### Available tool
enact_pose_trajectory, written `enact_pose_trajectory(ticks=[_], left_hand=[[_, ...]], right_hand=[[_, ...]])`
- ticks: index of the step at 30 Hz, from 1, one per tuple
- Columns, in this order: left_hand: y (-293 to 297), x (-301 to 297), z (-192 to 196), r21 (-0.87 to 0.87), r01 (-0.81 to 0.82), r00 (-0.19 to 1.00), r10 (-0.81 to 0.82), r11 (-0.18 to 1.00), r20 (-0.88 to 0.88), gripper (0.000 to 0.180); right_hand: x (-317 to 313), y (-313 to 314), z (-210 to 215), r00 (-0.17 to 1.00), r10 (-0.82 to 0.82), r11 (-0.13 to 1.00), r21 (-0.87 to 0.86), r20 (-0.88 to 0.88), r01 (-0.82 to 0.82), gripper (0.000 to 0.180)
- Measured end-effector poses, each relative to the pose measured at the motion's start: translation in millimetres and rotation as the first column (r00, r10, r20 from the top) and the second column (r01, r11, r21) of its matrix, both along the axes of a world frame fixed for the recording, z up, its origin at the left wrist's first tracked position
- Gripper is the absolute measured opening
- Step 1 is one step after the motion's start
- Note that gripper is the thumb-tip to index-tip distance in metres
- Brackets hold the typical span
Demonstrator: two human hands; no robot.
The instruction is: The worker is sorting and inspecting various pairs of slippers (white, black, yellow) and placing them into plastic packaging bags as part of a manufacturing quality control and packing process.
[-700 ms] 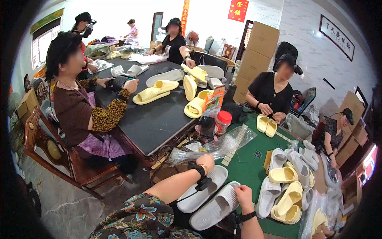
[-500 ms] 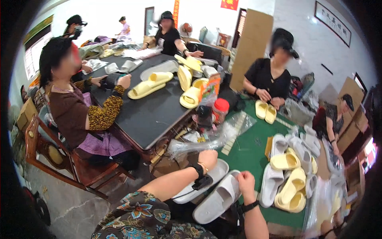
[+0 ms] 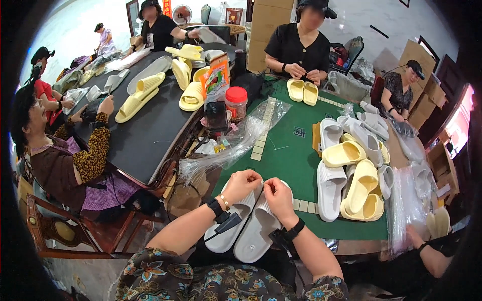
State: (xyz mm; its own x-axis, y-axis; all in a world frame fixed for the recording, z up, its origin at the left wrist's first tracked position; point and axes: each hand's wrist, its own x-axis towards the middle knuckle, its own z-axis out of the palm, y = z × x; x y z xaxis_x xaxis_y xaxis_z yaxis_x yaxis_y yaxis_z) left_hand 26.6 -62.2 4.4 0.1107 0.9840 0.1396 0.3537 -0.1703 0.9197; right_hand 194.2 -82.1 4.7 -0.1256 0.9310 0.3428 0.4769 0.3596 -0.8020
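Note:
A pair of light grey slippers lies side by side at the green table's near edge, a left slipper (image 3: 222, 235) and a right slipper (image 3: 254, 232). Over their strap ends, my left hand (image 3: 243, 187) and my right hand (image 3: 279, 196) are almost together. Both are closed in a pinch, and whatever is between the fingertips is too small or hidden to make out. My hands cover part of the slippers' far ends. Just right of them, grey slippers (image 3: 330, 193) and yellow slippers (image 3: 362, 185) are piled up.
Clear plastic ties (image 3: 221, 159) lie bunched beyond my left hand, near a red-lidded jar (image 3: 236, 102). Across the green table (image 3: 301, 150), a person (image 3: 301, 50) handles a yellow pair (image 3: 303, 91). Plastic bags (image 3: 401, 200) lie right. More slippers rest on the black table (image 3: 150, 115).
My hands have come together over the slippers; they were apart before. The two slippers now sit closer side by side. The view has swung right.

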Motion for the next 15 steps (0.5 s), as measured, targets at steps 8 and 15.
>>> enact_pose_trajectory(ticks=[8, 15], left_hand=[[-1.4, 0.9, -2.5, -0.001, 0.021, 0.999, -0.02, 1.0, 0.033, 0.014], [-3.8, -0.1, -4.0, 0.05, -0.047, 0.998, 0.044, 0.998, 0.055, 0.017]], right_hand=[[0.1, 3.5, -7.0, 0.998, -0.02, 0.998, 0.053, 0.051, 0.017, 0.012], [-3.3, 1.7, -3.5, 0.999, -0.012, 1.0, -0.02, 0.045, 0.013, 0.011]])
